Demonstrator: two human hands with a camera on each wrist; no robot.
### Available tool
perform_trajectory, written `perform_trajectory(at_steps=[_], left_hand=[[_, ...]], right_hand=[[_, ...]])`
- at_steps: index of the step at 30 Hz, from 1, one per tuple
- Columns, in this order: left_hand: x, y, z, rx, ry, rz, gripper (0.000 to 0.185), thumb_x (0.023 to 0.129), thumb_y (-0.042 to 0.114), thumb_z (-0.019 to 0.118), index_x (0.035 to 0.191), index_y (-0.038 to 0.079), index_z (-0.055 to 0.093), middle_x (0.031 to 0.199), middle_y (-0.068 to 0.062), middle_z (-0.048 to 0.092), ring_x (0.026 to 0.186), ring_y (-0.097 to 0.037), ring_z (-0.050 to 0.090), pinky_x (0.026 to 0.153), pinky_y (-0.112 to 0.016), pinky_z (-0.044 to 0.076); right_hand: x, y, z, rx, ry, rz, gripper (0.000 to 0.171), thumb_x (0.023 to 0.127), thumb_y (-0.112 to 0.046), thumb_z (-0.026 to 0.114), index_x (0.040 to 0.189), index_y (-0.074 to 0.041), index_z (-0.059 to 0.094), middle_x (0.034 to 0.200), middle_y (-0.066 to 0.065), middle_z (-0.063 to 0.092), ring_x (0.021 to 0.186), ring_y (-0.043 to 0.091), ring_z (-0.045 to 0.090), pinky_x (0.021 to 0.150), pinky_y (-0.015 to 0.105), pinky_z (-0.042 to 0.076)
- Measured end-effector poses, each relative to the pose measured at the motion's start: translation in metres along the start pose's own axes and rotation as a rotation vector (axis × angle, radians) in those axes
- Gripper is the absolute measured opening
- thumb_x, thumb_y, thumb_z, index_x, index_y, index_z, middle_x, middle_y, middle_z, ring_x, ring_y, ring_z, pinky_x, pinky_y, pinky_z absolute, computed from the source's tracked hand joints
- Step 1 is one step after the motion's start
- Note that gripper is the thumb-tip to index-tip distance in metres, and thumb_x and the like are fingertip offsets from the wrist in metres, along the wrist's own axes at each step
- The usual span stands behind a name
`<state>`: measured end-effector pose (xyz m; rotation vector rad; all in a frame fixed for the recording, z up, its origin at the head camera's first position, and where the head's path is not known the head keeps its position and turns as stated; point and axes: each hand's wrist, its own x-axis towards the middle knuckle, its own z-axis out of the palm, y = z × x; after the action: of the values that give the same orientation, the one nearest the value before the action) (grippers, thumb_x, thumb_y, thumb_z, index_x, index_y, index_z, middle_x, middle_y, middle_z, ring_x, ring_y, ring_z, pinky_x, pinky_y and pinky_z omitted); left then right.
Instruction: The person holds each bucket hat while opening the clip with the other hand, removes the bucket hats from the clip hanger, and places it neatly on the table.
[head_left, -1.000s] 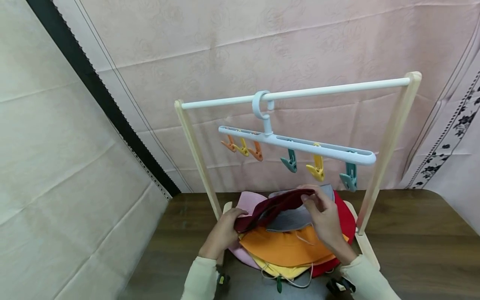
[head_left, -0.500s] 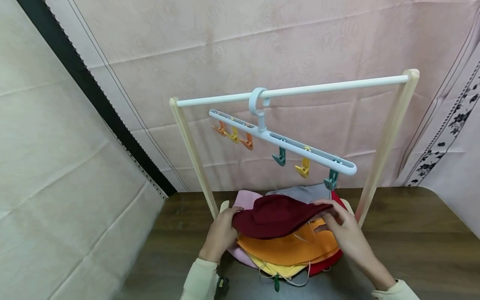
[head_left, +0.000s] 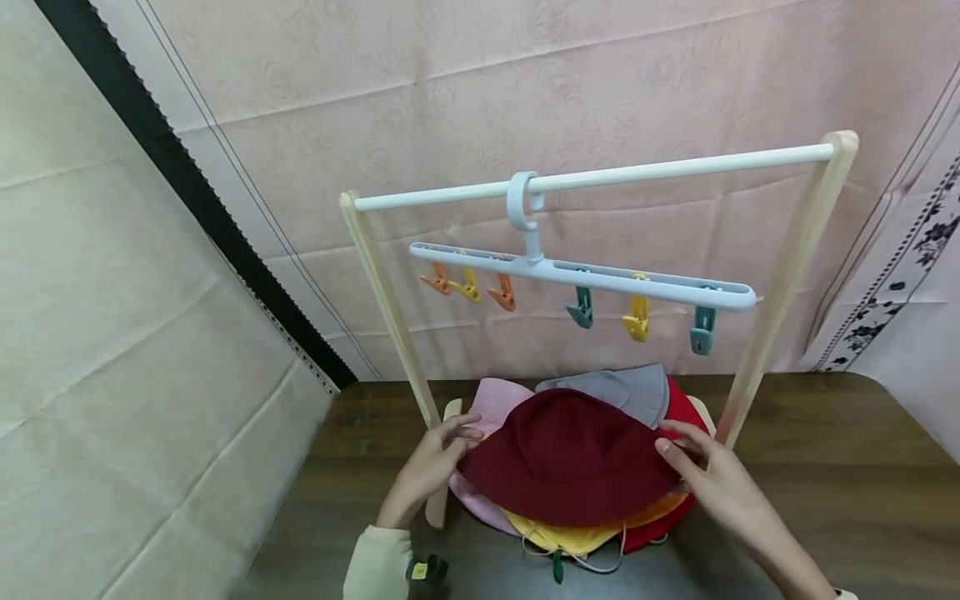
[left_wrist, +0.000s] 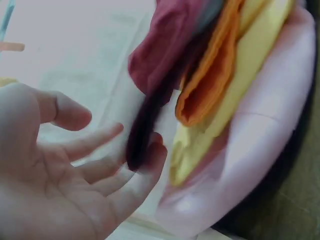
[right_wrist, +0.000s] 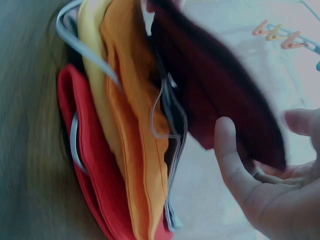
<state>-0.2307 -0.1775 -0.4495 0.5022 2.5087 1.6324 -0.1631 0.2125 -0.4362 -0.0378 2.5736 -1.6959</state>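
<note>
A dark red bucket hat (head_left: 566, 454) lies crown up over a pile of hats in the head view. At its left brim is my left hand (head_left: 431, 458), whose spread fingertips touch the edge in the left wrist view, thumb apart. My right hand (head_left: 716, 479) is at the right brim, fingers loosely extended and touching it. Under and around lie a pink hat (head_left: 498, 402), a grey hat (head_left: 637, 392), a red hat (head_left: 682, 408), a yellow hat (head_left: 558, 531) with a white cord, and an orange hat (right_wrist: 132, 130).
Over the pile, a light blue hanger (head_left: 577, 273) hangs from the white rail (head_left: 637, 173) of a wooden stand (head_left: 783, 283). Orange, yellow and teal clips (head_left: 635, 317) dangle from it. The wooden table (head_left: 832, 467) meets cloth-covered walls.
The dark red hat, earlier bunched between both hands, is spread crown up over the orange and grey hats. My right hand has moved right, my left slightly left. The hanger has swung.
</note>
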Motion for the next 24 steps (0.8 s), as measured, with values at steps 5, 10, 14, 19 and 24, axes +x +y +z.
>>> perform_trajectory(at_steps=[5,10,14,19,24], left_hand=[[0.004,-0.001,0.015,0.182,0.044,0.066,0.031,0.105,0.007,0.059,0.134,0.000,0.067,0.116,-0.014,0.073,0.107,-0.031,0.071,0.092,-0.037,0.057],[0.004,0.001,0.028,0.367,0.120,0.064,0.031,0.102,0.019,0.069,0.127,0.001,0.072,0.108,-0.007,0.075,0.098,-0.023,0.071,0.087,-0.043,0.058],[0.002,0.006,0.031,0.482,0.168,-0.003,0.027,0.098,0.026,0.074,0.120,0.009,0.076,0.098,0.000,0.073,0.086,-0.017,0.066,0.074,-0.044,0.054],[-0.005,0.008,0.026,0.515,0.121,-0.110,0.023,0.096,0.030,0.075,0.114,0.015,0.074,0.089,0.005,0.067,0.076,-0.015,0.060,0.067,-0.044,0.047],[-0.010,0.011,0.019,0.488,0.047,-0.155,0.014,0.096,0.022,0.073,0.108,0.014,0.071,0.090,0.005,0.065,0.078,-0.017,0.057,0.068,-0.042,0.043]], right_hand=[[0.004,0.001,0.004,-0.252,0.043,-0.016,0.053,0.104,-0.034,0.068,0.142,0.002,0.059,0.120,0.016,0.069,0.090,0.023,0.067,0.072,0.033,0.058],[0.007,0.008,0.008,-0.408,0.126,-0.083,0.042,0.101,-0.032,0.072,0.128,0.000,0.069,0.113,0.012,0.075,0.100,0.026,0.068,0.082,0.046,0.055],[0.006,0.012,0.007,-0.463,0.151,-0.084,0.032,0.100,-0.029,0.074,0.118,-0.002,0.073,0.108,0.011,0.076,0.094,0.026,0.069,0.079,0.049,0.055],[0.003,0.016,0.004,-0.490,0.130,-0.053,0.029,0.101,-0.028,0.072,0.114,-0.002,0.071,0.092,0.006,0.070,0.083,0.022,0.062,0.068,0.041,0.048],[-0.004,0.020,0.004,-0.430,0.121,-0.065,0.019,0.101,-0.022,0.071,0.111,-0.006,0.070,0.082,-0.001,0.059,0.078,0.018,0.051,0.067,0.034,0.041]])
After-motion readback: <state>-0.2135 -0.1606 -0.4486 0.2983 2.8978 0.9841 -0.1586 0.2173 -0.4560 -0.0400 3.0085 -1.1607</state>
